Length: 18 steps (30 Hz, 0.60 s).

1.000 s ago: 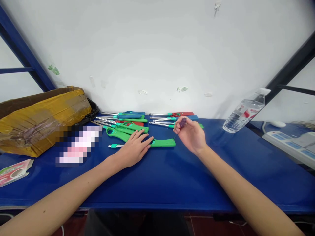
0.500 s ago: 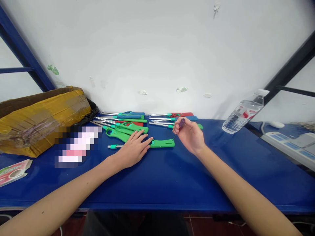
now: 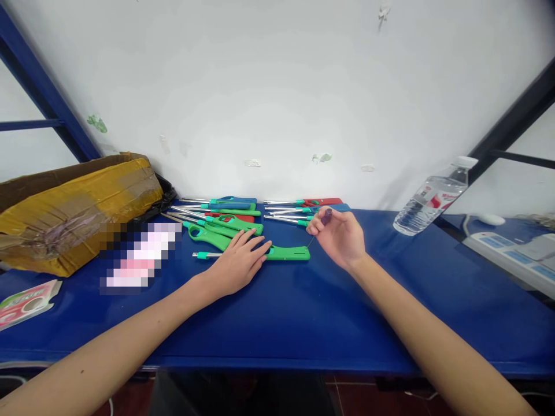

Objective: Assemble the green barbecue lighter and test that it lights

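Observation:
A green lighter with a long metal nozzle, the gas lighter [image 3: 288, 253], lies crosswise on the blue table. My left hand [image 3: 236, 263] holds it down against the table, fingers draped over its middle and thumb on the near side; the hand hides the trigger area. In my right hand [image 3: 340, 237] is a small screwdriver [image 3: 326, 216] with a dark purple handle, pinched between thumb and fingers. Its thin shaft slants down to the right end of the lighter's handle. Behind my left hand several more green lighters [image 3: 208, 236] are heaped.
Along the wall lie other lighters, including a red one [image 3: 323, 202] and a blue one [image 3: 232, 205]. A taped cardboard box [image 3: 87, 214] stands left, with a card [image 3: 28, 303] before it. On the right are a leaning water bottle [image 3: 433, 199] and a power strip [image 3: 507, 254].
The view has shifted slightly. My right hand has turned a little, rolling the screwdriver handle, while its tip stays at the lighter's end. My left hand stays on the lighter.

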Tool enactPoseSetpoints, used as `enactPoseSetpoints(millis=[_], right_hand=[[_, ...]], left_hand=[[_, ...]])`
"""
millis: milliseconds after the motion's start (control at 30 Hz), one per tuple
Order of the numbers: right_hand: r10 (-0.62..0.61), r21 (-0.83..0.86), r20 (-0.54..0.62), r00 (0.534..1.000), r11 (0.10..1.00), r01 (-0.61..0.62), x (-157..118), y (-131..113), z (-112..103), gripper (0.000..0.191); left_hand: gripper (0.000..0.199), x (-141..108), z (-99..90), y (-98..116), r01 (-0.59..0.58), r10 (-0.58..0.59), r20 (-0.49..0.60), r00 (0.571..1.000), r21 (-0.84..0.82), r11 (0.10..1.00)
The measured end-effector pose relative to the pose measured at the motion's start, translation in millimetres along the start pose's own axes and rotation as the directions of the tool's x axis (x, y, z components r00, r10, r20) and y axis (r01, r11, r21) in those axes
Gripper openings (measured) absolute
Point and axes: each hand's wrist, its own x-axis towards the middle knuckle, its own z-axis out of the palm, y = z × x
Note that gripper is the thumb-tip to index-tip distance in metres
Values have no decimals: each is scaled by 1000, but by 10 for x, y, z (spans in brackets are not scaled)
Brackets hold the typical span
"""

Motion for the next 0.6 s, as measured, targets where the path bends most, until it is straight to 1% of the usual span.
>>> enactPoseSetpoints(millis=[67, 200, 333, 433, 533, 600], right_hand=[[17, -2, 5, 1000, 1000, -17, 12, -2, -13, 17], [31, -66, -4, 1000, 997, -31, 87, 10, -52, 29], [50, -115, -6, 999, 992, -51, 239, 34, -83, 26], [30, -141, -21, 999, 989, -33, 318, 44, -88, 25], [43, -114, -42, 998, 992, -48, 302, 41, -79, 20], [76, -76, -23, 997, 994, -78, 249, 34, -64, 18]], left_hand=[[43, -1, 10, -3, 2, -2, -7, 1000, -5, 1000], [43, -1, 24, -4, 3, -3, -20, 1000, -7, 1000], [44, 2, 20, 5, 5, -5, -10, 1000, 8, 1000], [44, 2, 10, 14, 2, -2, -3, 1000, 16, 1000], [43, 0, 9, 18, 1, -1, -21, 1000, 3, 1000], [43, 0, 13, 16, 3, -3, -26, 1000, -6, 1000]])
